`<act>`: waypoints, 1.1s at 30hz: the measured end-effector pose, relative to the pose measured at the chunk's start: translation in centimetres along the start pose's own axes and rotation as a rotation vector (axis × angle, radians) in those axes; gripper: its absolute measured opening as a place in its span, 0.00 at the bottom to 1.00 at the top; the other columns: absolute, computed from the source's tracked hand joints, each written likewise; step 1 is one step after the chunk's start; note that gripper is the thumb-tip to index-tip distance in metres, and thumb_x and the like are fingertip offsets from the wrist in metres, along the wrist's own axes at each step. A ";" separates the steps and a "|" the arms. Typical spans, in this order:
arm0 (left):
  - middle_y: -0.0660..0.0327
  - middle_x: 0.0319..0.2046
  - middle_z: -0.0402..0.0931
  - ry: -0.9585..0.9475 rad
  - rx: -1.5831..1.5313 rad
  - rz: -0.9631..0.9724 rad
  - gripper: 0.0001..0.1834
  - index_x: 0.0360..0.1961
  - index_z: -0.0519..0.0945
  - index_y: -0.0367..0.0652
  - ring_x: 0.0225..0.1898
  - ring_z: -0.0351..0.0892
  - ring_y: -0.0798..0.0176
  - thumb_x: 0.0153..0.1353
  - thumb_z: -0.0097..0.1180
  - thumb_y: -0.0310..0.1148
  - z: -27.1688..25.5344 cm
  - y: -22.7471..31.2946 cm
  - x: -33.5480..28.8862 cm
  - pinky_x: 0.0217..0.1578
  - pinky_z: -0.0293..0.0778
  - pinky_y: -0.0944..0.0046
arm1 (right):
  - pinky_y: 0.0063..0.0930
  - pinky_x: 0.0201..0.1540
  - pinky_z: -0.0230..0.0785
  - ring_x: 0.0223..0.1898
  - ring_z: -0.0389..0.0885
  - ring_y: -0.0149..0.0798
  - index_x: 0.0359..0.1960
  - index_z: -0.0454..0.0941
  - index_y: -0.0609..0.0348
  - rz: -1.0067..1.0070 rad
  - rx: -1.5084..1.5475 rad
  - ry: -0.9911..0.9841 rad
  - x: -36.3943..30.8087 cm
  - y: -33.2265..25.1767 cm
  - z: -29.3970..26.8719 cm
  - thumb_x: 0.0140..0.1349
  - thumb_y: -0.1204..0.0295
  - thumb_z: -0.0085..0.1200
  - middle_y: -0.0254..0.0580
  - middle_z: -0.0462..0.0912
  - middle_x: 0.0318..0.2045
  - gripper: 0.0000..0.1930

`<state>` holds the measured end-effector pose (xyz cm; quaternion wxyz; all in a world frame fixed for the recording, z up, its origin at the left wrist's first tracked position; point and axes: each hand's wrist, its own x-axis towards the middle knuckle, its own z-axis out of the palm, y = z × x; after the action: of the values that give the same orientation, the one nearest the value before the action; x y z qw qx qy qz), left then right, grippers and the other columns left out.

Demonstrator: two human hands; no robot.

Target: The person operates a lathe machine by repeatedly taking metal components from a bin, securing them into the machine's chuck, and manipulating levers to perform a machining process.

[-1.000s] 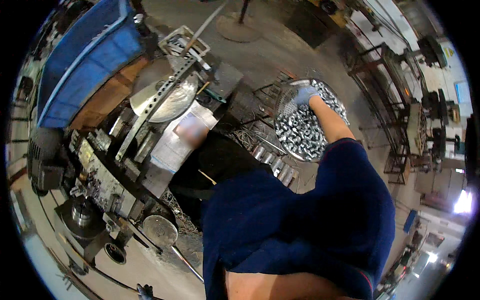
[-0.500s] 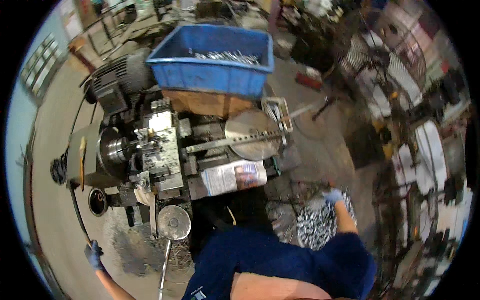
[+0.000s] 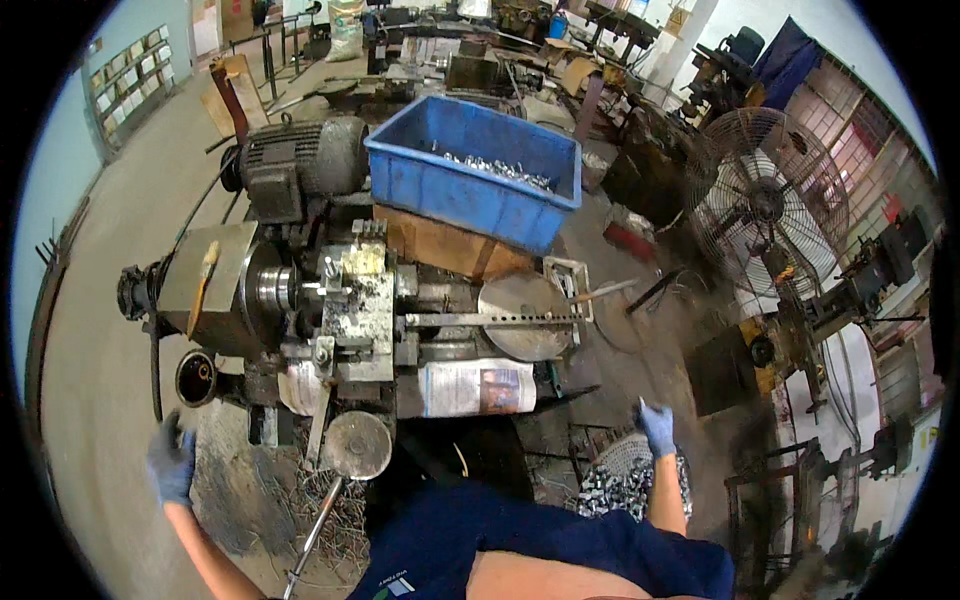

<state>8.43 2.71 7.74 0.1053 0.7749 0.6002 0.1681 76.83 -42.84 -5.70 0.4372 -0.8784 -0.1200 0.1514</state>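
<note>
My left hand (image 3: pixel 172 468), in a blue-grey glove, is at the lower left with its fingers apart. It is beside the lower end of a dark lever rod (image 3: pixel 155 385) that hangs from the lathe-like machine (image 3: pixel 210 290). My right hand (image 3: pixel 657 430), gloved in blue, is raised over a round basket (image 3: pixel 632 452) of small shiny metal parts (image 3: pixel 630 490). Its fingers are pinched on a small light metal piece (image 3: pixel 641 403), whose exact shape is too small to read. The chuck (image 3: pixel 272 287) and tool slide (image 3: pixel 358 315) stand ahead.
A blue bin (image 3: pixel 470 195) with metal parts stands behind the machine. A motor (image 3: pixel 305 160) is at its left; a brush (image 3: pixel 205 285) lies on the headstock. A newspaper (image 3: pixel 478 387), round disc (image 3: pixel 525 315) and handwheel (image 3: pixel 358 445) are nearer. A large fan (image 3: pixel 765 200) stands right.
My view has tilted up, showing more of the workshop. My left hand was on the rod's end and now has its fingers apart. My right hand has lifted from among the basket's parts.
</note>
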 end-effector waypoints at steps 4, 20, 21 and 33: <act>0.58 0.40 0.79 -0.185 -0.836 0.190 0.16 0.45 0.77 0.33 0.40 0.76 0.69 0.60 0.52 0.34 0.5 15.1 2.3 0.43 0.70 0.69 | 0.19 0.34 0.68 0.29 0.75 0.25 0.37 0.81 0.68 -0.457 0.088 -0.329 -4.0 -17.7 8.0 0.62 0.72 0.50 0.37 0.82 0.29 0.11; 0.67 0.22 0.76 -0.611 -1.208 0.114 0.19 0.34 0.80 0.38 0.20 0.70 0.76 0.61 0.52 0.45 6.8 26.3 1.7 0.20 0.63 0.74 | 0.34 0.41 0.73 0.38 0.79 0.47 0.32 0.81 0.58 -1.353 0.161 -0.734 -15.2 -35.7 21.5 0.43 0.67 0.64 0.51 0.78 0.40 0.14; 0.68 0.21 0.75 -0.599 -1.125 0.158 0.18 0.34 0.81 0.38 0.20 0.68 0.77 0.61 0.52 0.45 6.8 26.0 2.1 0.20 0.62 0.74 | 0.34 0.41 0.73 0.37 0.79 0.48 0.31 0.81 0.58 -1.373 0.131 -0.755 -15.3 -36.2 21.8 0.43 0.66 0.64 0.51 0.78 0.39 0.13; 0.58 0.34 0.79 -0.278 -0.828 0.126 0.22 0.47 0.77 0.35 0.34 0.78 0.65 0.60 0.54 0.43 -1.2 14.2 3.2 0.37 0.73 0.65 | 0.41 0.45 0.69 0.38 0.77 0.55 0.28 0.82 0.62 -1.600 -0.456 -0.702 -14.2 -43.4 31.1 0.53 0.48 0.53 0.56 0.78 0.37 0.25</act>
<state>21.39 2.13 14.45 0.4762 0.7178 0.4138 0.2947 48.79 0.61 13.72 0.1652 -0.5011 -0.8488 0.0337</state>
